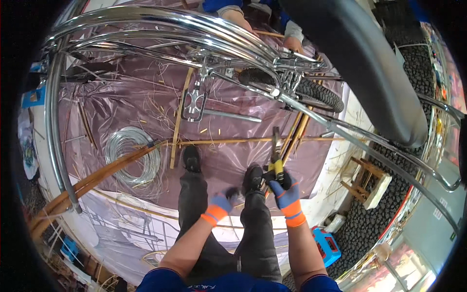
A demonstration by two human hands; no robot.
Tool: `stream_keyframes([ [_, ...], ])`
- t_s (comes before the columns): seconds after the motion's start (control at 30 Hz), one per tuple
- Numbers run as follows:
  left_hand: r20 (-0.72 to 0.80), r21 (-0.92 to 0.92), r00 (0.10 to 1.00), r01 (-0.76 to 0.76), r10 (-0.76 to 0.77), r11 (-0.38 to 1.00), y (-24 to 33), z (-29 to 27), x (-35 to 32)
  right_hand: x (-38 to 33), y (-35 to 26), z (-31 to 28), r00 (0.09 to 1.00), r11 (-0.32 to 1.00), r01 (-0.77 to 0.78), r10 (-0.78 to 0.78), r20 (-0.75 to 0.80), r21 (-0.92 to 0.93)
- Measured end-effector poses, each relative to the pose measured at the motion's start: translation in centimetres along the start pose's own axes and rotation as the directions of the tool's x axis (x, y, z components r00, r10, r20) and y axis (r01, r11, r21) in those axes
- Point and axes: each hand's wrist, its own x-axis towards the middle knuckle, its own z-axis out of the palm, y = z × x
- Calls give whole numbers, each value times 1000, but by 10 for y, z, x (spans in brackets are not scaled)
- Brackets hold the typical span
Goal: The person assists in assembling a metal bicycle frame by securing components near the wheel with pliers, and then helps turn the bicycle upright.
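My right hand (282, 187), in a blue-grey and black glove with an orange cuff, is closed around a hammer (278, 166) with a yellow and black handle. The hammer's dark metal head points away from me, beside several bamboo poles (293, 134). My left hand (224, 199), gloved the same way, hovers over the gap between my legs. Its dark fingers are curled together and slightly blurred; what they hold, if anything, is hidden. Beyond my shoes lies a thin bamboo strip (224, 141) running sideways.
A chrome tube frame with a pedal (194, 104), a wheel (318, 95) and a long black seat (360, 63) spans the far side. Another person's hands (293, 44) show behind it. A wire coil (132, 156) lies left on purple sheeting; a blue-red case (327, 247) sits right.
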Motion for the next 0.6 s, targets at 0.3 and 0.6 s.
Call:
stream_keyframes([
  [0.3, -216, -880, 947, -294, 236, 374, 78, -113, 66, -3, 4, 19, 977, 979, -28, 71, -203, 204],
  [0.6, -254, -840, 936, -338, 243, 425, 94, -103, 66, -6, 8, -2, 998, 996, -68, 67, -20, -60],
])
